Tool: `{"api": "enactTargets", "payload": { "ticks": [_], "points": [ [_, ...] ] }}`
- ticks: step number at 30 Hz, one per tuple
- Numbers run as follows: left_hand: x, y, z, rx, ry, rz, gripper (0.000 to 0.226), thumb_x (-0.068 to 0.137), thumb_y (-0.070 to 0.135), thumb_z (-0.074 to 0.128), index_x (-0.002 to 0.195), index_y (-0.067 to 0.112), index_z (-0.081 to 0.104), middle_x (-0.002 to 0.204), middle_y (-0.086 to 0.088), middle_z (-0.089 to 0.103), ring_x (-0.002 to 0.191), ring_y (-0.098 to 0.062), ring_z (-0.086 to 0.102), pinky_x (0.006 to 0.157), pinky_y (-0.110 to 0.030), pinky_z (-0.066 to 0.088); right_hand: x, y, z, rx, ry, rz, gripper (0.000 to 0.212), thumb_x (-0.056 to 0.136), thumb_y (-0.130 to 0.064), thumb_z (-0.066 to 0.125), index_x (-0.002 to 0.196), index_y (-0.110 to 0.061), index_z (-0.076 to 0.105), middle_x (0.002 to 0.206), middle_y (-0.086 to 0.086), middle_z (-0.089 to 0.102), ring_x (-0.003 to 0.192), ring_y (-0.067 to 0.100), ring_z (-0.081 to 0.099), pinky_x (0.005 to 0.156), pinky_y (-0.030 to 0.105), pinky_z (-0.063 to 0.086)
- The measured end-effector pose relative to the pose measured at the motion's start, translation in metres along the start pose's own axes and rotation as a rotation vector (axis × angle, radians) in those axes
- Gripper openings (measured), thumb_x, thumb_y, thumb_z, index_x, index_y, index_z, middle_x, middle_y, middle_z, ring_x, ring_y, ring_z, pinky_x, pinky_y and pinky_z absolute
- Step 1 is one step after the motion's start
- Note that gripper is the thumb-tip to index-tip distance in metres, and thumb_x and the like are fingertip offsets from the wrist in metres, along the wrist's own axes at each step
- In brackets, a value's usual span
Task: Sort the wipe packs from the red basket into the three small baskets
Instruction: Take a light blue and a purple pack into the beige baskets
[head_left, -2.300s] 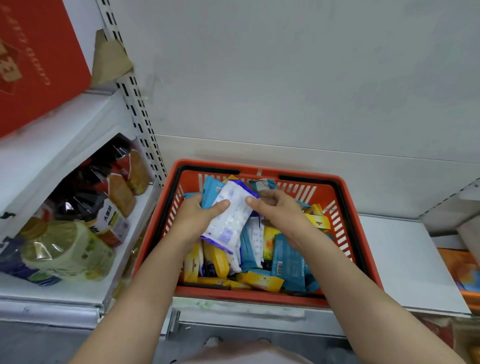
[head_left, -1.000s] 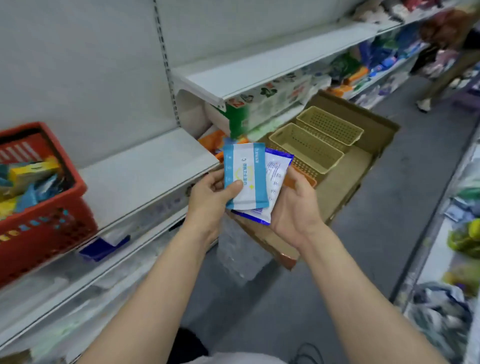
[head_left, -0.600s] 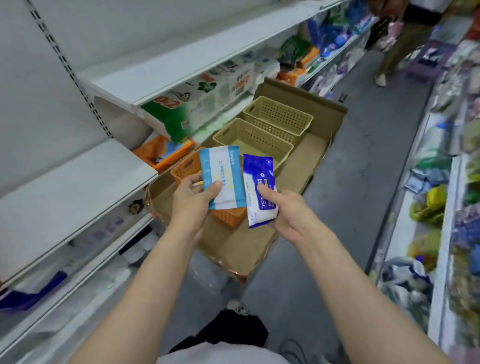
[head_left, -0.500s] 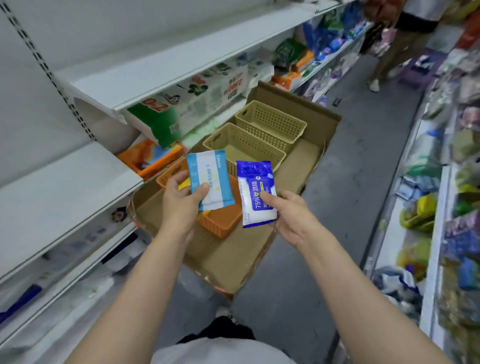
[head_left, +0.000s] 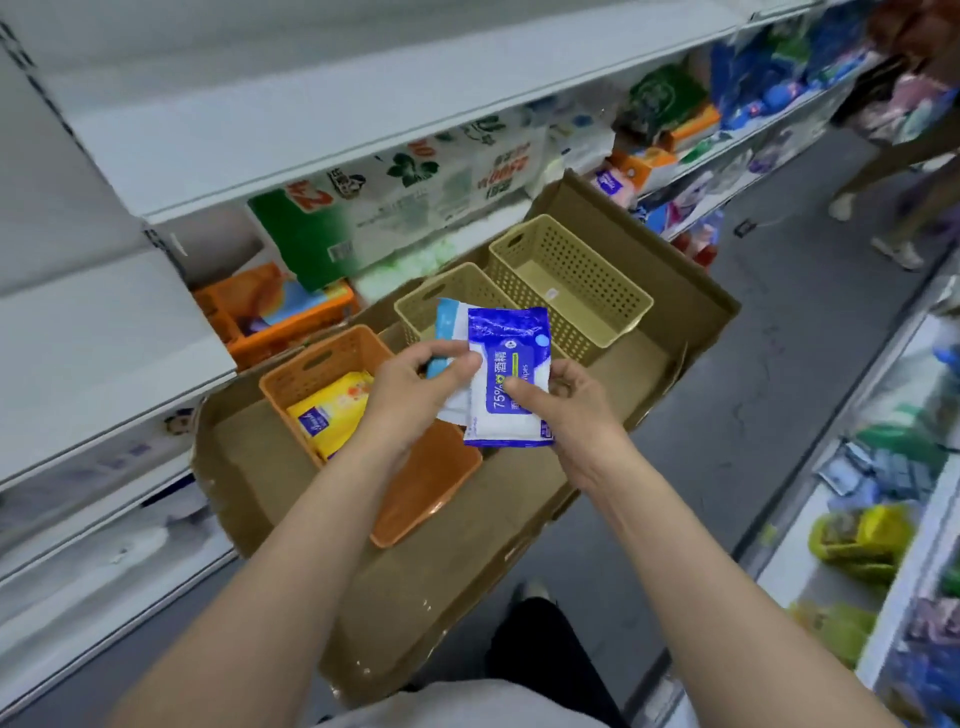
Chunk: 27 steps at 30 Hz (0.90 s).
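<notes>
Three small baskets stand in a row inside an open cardboard box (head_left: 291, 483): an orange basket (head_left: 317, 364) nearest me holding a yellow wipe pack (head_left: 332, 415), then a beige basket (head_left: 441, 296), then a second beige basket (head_left: 576, 280). My right hand (head_left: 566, 400) grips a dark blue wipe pack (head_left: 511, 358) above the orange and middle baskets. My left hand (head_left: 415, 389) holds a light blue and white wipe pack (head_left: 449, 327), mostly hidden behind the dark blue pack. The red basket is out of view.
White store shelves (head_left: 104, 332) run along the left, with tissue packs (head_left: 395, 208) and an orange crate (head_left: 280, 317) on the lower level. Another person's legs (head_left: 893, 208) stand up the aisle at top right. Shelves of goods (head_left: 883, 519) line the right side.
I turned from the red basket to the cardboard box carrying both packs. Over the last half second my hands came together, and the dark blue pack now overlaps the light blue one.
</notes>
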<state>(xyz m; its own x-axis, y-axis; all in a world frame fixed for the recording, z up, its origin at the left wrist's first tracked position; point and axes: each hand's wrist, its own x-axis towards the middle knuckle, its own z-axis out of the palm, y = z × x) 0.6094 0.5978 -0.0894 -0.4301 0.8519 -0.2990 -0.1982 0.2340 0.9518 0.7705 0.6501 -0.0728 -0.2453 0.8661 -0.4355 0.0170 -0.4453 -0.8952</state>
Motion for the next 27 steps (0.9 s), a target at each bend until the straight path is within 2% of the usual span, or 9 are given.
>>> {"api": "enactTargets", "payload": {
  "ticks": [3, 6, 9, 14, 16, 18, 20, 23, 27],
  "points": [
    [0.027, -0.003, 0.016, 0.007, 0.023, -0.050, 0.009, 0.082, 0.026, 0.078, 0.089, 0.023, 0.074, 0.094, 0.001, 0.076, 0.080, -0.012, 0.072, 0.066, -0.023, 0.057, 0.048, -0.003, -0.003, 0.064, -0.048, 0.014, 0.025, 0.078, -0.003, 0.080, 0.095, -0.009, 0.062, 0.090, 0.010, 0.076, 0.077, 0.026, 0.072, 0.071, 0.042, 0.061],
    [0.053, -0.007, 0.030, 0.040, 0.155, -0.079, 0.012, 0.081, 0.020, 0.080, 0.090, 0.023, 0.072, 0.097, 0.003, 0.073, 0.080, -0.012, 0.072, 0.068, -0.026, 0.059, 0.100, -0.010, -0.008, -0.033, -0.163, 0.068, 0.027, 0.078, -0.009, 0.081, 0.100, -0.008, 0.065, 0.092, 0.010, 0.077, 0.080, 0.026, 0.073, 0.078, 0.044, 0.060],
    [0.081, -0.006, 0.049, 0.016, 0.326, -0.107, 0.014, 0.079, 0.021, 0.081, 0.091, 0.021, 0.072, 0.092, 0.009, 0.072, 0.076, -0.006, 0.071, 0.066, -0.021, 0.057, 0.151, -0.025, -0.014, -0.106, -0.333, 0.140, 0.033, 0.078, -0.014, 0.082, 0.107, -0.007, 0.066, 0.093, 0.008, 0.077, 0.083, 0.026, 0.074, 0.073, 0.039, 0.061],
    [0.114, -0.007, 0.088, 0.038, 0.413, -0.174, 0.006, 0.082, 0.018, 0.078, 0.084, 0.016, 0.073, 0.078, 0.006, 0.074, 0.068, -0.004, 0.066, 0.063, -0.019, 0.052, 0.217, -0.042, -0.027, -0.150, -0.487, 0.190, 0.033, 0.079, -0.020, 0.082, 0.108, -0.011, 0.068, 0.103, 0.009, 0.076, 0.093, 0.026, 0.073, 0.080, 0.042, 0.060],
    [0.119, -0.008, 0.090, 0.128, 0.497, -0.204, 0.012, 0.082, 0.019, 0.079, 0.088, 0.011, 0.072, 0.086, -0.001, 0.073, 0.074, -0.011, 0.065, 0.069, -0.025, 0.052, 0.238, -0.047, -0.029, -0.311, -0.444, 0.083, 0.048, 0.073, -0.022, 0.087, 0.112, -0.011, 0.061, 0.108, 0.008, 0.073, 0.093, 0.013, 0.072, 0.080, 0.034, 0.057],
    [0.123, -0.008, 0.083, 0.367, 0.534, -0.259, 0.015, 0.080, 0.024, 0.080, 0.087, 0.015, 0.070, 0.089, 0.000, 0.069, 0.075, -0.010, 0.061, 0.062, -0.018, 0.045, 0.260, -0.059, -0.027, -0.580, -0.414, -0.146, 0.077, 0.067, -0.028, 0.090, 0.130, -0.020, 0.048, 0.131, 0.002, 0.059, 0.114, 0.005, 0.060, 0.092, 0.025, 0.050],
    [0.127, -0.003, 0.074, 0.579, 0.483, -0.299, 0.015, 0.079, 0.030, 0.081, 0.080, 0.025, 0.067, 0.089, 0.003, 0.066, 0.074, -0.007, 0.057, 0.057, -0.014, 0.038, 0.280, -0.071, -0.022, -0.804, -0.539, -0.335, 0.101, 0.065, -0.032, 0.090, 0.148, -0.030, 0.032, 0.147, -0.005, 0.044, 0.131, 0.008, 0.044, 0.106, 0.027, 0.039],
    [0.139, 0.000, 0.068, 0.567, 0.425, -0.277, 0.014, 0.077, 0.031, 0.082, 0.080, 0.028, 0.069, 0.099, -0.002, 0.069, 0.088, -0.015, 0.062, 0.072, -0.027, 0.049, 0.295, -0.079, -0.008, -1.055, -0.861, -0.401, 0.081, 0.068, -0.028, 0.089, 0.139, -0.031, 0.049, 0.122, -0.009, 0.062, 0.107, 0.004, 0.058, 0.099, 0.029, 0.048],
    [0.154, -0.008, 0.065, 0.457, 0.597, -0.189, 0.012, 0.084, 0.027, 0.076, 0.095, 0.022, 0.074, 0.103, 0.007, 0.068, 0.095, -0.008, 0.062, 0.079, -0.027, 0.052, 0.307, -0.074, 0.001, -1.273, -0.873, -0.348, 0.030, 0.071, -0.038, 0.085, 0.096, -0.031, 0.070, 0.083, -0.013, 0.068, 0.076, 0.006, 0.063, 0.065, 0.018, 0.049]
  ]
}}
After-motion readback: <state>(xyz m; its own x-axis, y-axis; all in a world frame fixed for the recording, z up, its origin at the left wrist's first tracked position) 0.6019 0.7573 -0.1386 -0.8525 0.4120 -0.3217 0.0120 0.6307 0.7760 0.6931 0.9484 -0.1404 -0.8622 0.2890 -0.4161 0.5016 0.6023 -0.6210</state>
